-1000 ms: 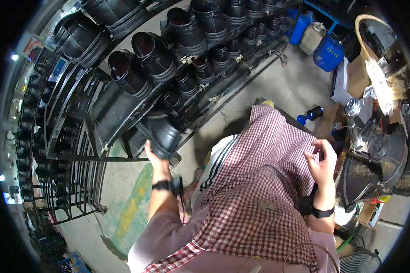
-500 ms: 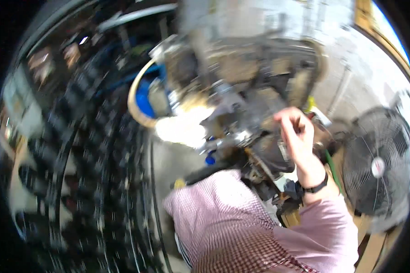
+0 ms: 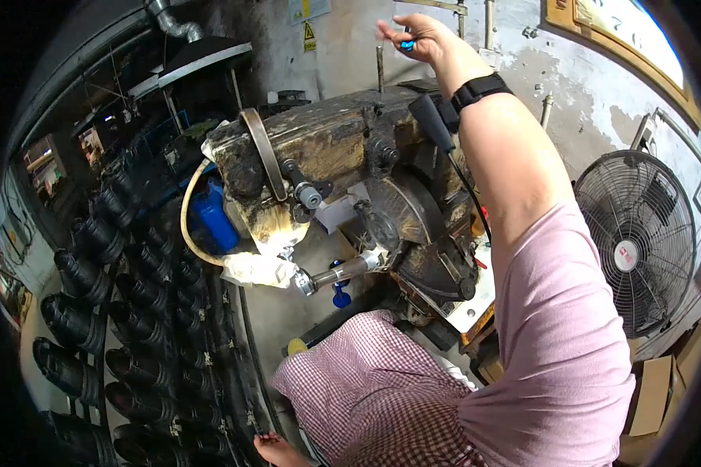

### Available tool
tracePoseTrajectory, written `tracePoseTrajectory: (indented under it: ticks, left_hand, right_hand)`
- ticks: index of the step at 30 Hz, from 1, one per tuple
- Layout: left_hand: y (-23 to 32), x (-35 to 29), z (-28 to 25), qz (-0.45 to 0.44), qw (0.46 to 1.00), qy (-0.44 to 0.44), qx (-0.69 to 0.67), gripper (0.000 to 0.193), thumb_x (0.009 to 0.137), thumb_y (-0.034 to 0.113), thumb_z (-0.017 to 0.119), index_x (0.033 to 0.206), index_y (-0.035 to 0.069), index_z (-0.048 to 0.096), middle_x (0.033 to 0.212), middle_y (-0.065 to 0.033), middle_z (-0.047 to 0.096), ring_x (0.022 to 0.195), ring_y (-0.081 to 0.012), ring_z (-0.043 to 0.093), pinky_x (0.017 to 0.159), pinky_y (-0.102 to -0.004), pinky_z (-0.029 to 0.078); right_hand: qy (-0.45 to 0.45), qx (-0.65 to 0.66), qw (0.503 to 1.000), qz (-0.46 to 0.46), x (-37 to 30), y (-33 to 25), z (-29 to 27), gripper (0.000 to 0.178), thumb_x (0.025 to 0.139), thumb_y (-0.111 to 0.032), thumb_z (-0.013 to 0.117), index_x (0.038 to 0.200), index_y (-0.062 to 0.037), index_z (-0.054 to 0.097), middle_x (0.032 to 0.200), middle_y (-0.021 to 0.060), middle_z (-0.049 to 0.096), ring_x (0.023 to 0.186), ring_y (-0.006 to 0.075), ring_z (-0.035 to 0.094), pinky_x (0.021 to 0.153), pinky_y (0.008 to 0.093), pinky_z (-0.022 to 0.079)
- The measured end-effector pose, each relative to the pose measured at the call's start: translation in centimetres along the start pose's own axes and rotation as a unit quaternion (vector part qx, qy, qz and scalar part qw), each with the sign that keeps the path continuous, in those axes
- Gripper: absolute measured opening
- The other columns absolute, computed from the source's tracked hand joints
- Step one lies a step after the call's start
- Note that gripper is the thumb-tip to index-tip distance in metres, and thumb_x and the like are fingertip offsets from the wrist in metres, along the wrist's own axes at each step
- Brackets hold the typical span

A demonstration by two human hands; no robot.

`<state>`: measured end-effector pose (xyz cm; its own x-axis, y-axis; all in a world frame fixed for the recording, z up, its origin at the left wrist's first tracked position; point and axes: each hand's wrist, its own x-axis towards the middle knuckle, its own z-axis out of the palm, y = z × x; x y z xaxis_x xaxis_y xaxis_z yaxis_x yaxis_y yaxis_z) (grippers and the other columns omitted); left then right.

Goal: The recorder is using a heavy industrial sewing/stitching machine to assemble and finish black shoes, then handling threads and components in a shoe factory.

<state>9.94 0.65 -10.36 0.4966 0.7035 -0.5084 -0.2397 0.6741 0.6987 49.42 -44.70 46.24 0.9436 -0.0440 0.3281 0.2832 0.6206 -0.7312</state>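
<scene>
My right hand (image 3: 428,40) is raised high, above the far side of a grimy machine (image 3: 311,148). Its fingers are curled around a small blue thing (image 3: 406,46), whose kind I cannot make out. Low at the front, my left hand (image 3: 279,451) is partly cut off by the lower edge, beside a rack of black shoes (image 3: 62,366). Its visible fingers are bent together; what they hold, if anything, is too small to name. On the machine's near side, a metal arm (image 3: 343,272) ends by a lit white wrapped part (image 3: 261,269).
At right stands a large black fan (image 3: 627,253), with cardboard (image 3: 650,393) below it. A blue container (image 3: 214,218) sits behind a pale hose (image 3: 185,214). A black cone-shaped piece on a stalk (image 3: 432,124) rises beside my right forearm. A framed board (image 3: 631,35) hangs on the wall.
My right hand has risen and moved left, from over the machine's right part to above its far side. My left hand has come into view at the lower edge. The view has sharpened and shifted.
</scene>
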Motion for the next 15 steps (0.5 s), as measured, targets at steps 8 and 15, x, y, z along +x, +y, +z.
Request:
tracePoseTrajectory:
  ticks: [8, 15]
  left_hand:
    - [-1.6, 1.1, -7.5, 0.186, 0.961, 0.124, 0.161, 0.023, 0.084, 0.025, 0.059, 0.075, 0.004, 0.057, 0.068, -0.0085, 0.055, 0.064, -0.0248, 0.05, 0.064, -0.0367, 0.042]
    - [0.8, 0.6, -1.3, 0.004, 0.999, 0.008, -0.032, 0.016, 0.09, 0.017, 0.055, 0.077, 0.01, 0.05, 0.068, 0.0004, 0.047, 0.064, -0.0141, 0.047, 0.061, -0.0261, 0.039]
  right_hand:
    - [-0.11, -0.321, 0.927, -0.158, -2.1, -2.0, -1.8, 0.015, 0.091, -0.016, 0.047, 0.094, -0.011, 0.062, 0.055, -0.0037, 0.041, 0.043, 0.0065, 0.031, 0.038, 0.0223, 0.022]
    - [-0.006, -0.526, 0.85, -0.036, 1.2, -4.1, -6.4, 0.022, 0.091, -0.025, 0.051, 0.095, -0.0076, 0.064, 0.068, 0.0044, 0.061, 0.043, 0.0094, 0.038, 0.038, 0.0233, 0.027]
